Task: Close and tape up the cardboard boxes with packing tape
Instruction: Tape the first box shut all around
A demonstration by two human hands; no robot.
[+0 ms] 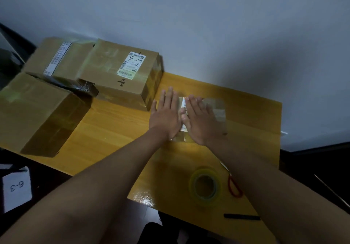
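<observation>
Two flat palms, left hand [166,114] and right hand [200,118], pressed a small taped box [217,109] at mid-table; the tape roll [205,185] lay nearer the right hand, toward the person.

We see a glossy yellow wooden table [117,130], matt brown cardboard boxes [121,73] banded with shiny clear tape, a smooth paper label [132,64], a glossy translucent plastic tape roll [205,184], a small flat tape-covered carton [214,111].
</observation>
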